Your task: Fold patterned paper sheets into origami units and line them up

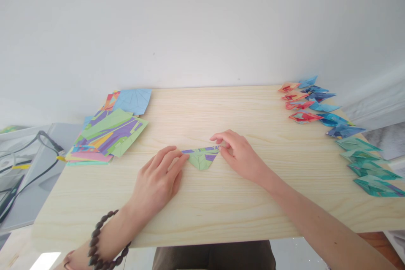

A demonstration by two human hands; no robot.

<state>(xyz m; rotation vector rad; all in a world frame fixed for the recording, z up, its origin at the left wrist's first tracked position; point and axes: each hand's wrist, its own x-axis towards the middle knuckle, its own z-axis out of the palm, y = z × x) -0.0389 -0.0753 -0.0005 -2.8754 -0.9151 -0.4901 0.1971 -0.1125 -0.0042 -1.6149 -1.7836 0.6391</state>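
Observation:
A piece of folded origami paper [201, 161], pale green with a purple patterned strip along its far edge, lies on the wooden table in front of me. Its outline narrows toward me to a blunt lower end. My left hand [161, 173] grips the left corner between thumb and fingers, resting low on the tabletop. At the right corner, my right hand [238, 154] pinches the paper with its thumb and a curled finger, the index finger raised above. The paper's two tips are partly hidden by my fingertips.
Stacked patterned paper sheets [117, 133] lie at the left, with a blue sheet [133, 100] behind. Several folded paper boats [305, 117] in red, blue and green line the table's right side. Cables [38, 152] lie beyond the left edge. A white wall [202, 29] rises behind.

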